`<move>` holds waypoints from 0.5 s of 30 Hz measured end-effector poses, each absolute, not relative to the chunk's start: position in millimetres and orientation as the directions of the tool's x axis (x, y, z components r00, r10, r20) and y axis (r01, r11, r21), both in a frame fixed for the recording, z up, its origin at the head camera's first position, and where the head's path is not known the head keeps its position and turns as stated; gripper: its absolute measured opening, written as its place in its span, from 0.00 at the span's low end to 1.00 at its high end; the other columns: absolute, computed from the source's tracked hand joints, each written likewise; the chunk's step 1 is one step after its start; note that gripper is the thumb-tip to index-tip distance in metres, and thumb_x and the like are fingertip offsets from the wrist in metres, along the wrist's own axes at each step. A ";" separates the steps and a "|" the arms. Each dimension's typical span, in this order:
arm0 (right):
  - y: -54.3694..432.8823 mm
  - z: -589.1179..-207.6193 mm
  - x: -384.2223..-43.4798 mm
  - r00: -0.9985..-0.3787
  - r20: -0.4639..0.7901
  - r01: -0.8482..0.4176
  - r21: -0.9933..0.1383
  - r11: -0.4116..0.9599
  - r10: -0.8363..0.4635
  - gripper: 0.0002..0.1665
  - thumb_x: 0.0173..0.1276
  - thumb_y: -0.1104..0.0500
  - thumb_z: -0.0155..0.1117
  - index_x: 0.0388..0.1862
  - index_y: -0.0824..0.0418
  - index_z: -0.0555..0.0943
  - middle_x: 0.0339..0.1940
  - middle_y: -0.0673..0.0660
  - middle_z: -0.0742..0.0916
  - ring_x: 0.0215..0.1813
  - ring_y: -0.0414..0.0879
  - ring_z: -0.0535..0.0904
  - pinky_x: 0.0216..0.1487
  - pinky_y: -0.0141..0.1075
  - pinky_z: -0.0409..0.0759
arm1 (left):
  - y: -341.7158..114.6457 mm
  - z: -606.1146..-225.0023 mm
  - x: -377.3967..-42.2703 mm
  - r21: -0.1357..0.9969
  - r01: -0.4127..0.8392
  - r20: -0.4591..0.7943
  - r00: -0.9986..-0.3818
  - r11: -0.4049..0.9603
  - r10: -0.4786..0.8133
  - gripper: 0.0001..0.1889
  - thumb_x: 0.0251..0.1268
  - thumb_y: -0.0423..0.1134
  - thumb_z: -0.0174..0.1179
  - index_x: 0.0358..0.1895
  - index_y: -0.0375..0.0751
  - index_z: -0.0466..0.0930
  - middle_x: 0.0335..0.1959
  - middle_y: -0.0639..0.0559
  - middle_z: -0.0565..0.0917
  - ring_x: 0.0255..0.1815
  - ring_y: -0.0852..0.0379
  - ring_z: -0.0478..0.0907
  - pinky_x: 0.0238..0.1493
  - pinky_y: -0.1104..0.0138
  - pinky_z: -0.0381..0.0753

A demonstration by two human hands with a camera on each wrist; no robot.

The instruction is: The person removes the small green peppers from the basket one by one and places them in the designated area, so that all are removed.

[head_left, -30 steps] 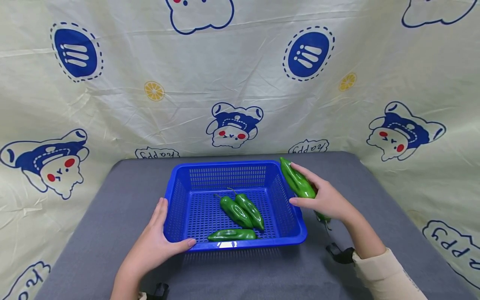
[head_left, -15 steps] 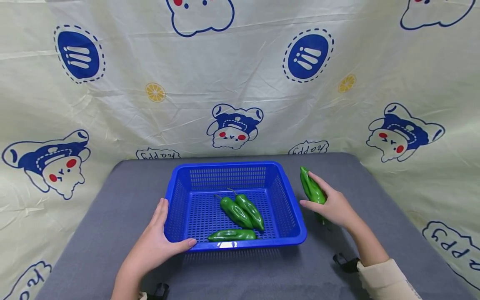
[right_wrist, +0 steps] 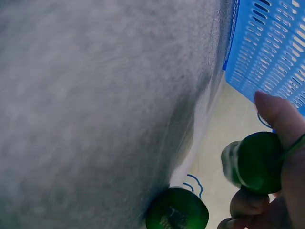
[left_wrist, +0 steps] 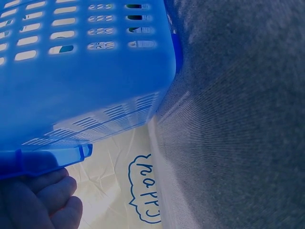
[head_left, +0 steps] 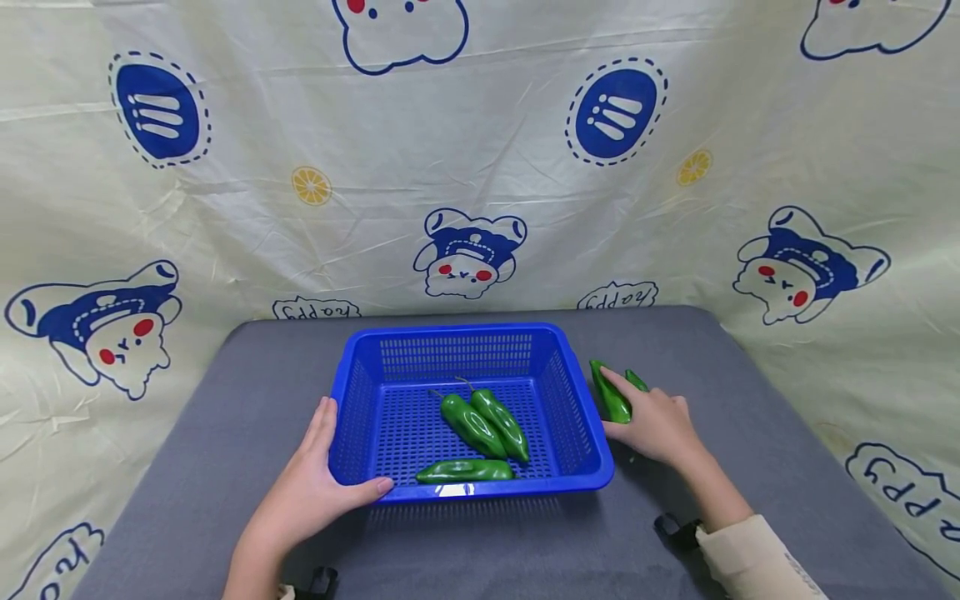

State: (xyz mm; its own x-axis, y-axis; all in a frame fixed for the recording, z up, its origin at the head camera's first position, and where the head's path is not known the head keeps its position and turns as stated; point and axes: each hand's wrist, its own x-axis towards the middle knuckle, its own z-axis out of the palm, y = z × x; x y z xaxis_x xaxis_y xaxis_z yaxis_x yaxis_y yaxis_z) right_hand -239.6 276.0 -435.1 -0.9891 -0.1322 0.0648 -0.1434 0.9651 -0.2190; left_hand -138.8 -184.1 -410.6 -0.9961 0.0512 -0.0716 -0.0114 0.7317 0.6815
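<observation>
A blue plastic basket (head_left: 457, 492) stands on the table with three long green peppers inside, two side by side (head_left: 487, 425) and one along the front wall (head_left: 465, 471). My left hand (head_left: 300, 487) holds its front left corner, thumb on the front rim and fingertips at the left side. In the left wrist view those fingers (left_wrist: 52, 195) lie against the rim's outside. Just right of the basket, my right hand (head_left: 660, 425) grips a green pepper (head_left: 611, 396) between thumb and fingers, low over the table. Another green pepper (head_left: 636, 380) lies beside it, mostly hidden by the hand; it shows in the right wrist view (right_wrist: 177, 210).
A grey cloth covers the table (head_left: 480, 550). A pale printed curtain (head_left: 480, 167) hangs behind and along both sides. Black straps (head_left: 678, 532) sit at the wrists.
My right hand has moved from the basket's right rim out to the right and down with the pepper, then slightly back left. The second pepper's tip now shows behind the fingers. My left hand stays put.
</observation>
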 end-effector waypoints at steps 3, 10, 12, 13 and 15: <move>274.9 -437.1 -240.8 -0.991 0.057 -0.133 -0.201 0.971 -0.123 0.58 0.55 0.23 0.64 0.79 0.47 0.61 0.35 0.60 0.84 0.37 0.52 0.74 0.38 0.46 0.61 | -183.8 -410.6 -139.0 0.682 -0.016 -0.077 -0.996 0.731 0.050 0.71 0.45 0.70 0.70 0.81 0.48 0.26 0.83 0.45 0.32 0.81 0.33 0.40 0.71 0.33 0.54; 274.8 -440.8 -239.8 -0.991 0.019 -0.135 -0.158 0.978 -0.134 0.57 0.53 0.23 0.65 0.77 0.49 0.65 0.38 0.61 0.85 0.40 0.54 0.75 0.40 0.48 0.61 | -183.9 -411.1 -138.8 0.682 -0.008 -0.067 -0.996 0.731 0.052 0.71 0.45 0.70 0.70 0.81 0.47 0.27 0.83 0.45 0.32 0.81 0.33 0.41 0.72 0.33 0.54; 275.1 -441.4 -238.8 -0.990 0.007 -0.142 -0.139 0.980 -0.142 0.57 0.53 0.23 0.65 0.77 0.49 0.65 0.36 0.59 0.85 0.40 0.53 0.75 0.39 0.48 0.60 | -183.8 -410.8 -138.7 0.681 -0.007 -0.066 -0.996 0.732 0.052 0.71 0.45 0.71 0.70 0.81 0.47 0.27 0.83 0.45 0.32 0.81 0.33 0.41 0.72 0.33 0.55; 275.4 -441.6 -238.2 -0.989 0.002 -0.145 -0.129 0.981 -0.145 0.57 0.52 0.23 0.65 0.76 0.49 0.66 0.35 0.58 0.85 0.40 0.53 0.75 0.39 0.48 0.60 | -183.8 -410.6 -138.6 0.681 -0.007 -0.065 -0.997 0.732 0.051 0.71 0.45 0.71 0.70 0.81 0.47 0.27 0.83 0.45 0.32 0.81 0.33 0.41 0.71 0.33 0.55; 275.6 -441.2 -236.9 -0.989 -0.001 -0.150 -0.110 0.982 -0.151 0.58 0.51 0.22 0.65 0.76 0.49 0.66 0.33 0.57 0.85 0.39 0.53 0.74 0.39 0.47 0.60 | -183.7 -410.3 -138.4 0.682 -0.007 -0.065 -0.997 0.732 0.050 0.71 0.45 0.70 0.70 0.81 0.47 0.27 0.83 0.45 0.33 0.81 0.33 0.41 0.72 0.33 0.55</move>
State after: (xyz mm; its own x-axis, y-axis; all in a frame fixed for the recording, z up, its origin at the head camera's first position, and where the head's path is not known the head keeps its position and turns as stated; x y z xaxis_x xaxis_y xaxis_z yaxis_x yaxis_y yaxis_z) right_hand -236.9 275.6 -441.2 -0.9885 -0.1511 -0.0011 -0.1501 0.9825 -0.1105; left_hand -138.4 -183.7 -410.3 -0.9966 0.0504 -0.0645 -0.0072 0.7317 0.6816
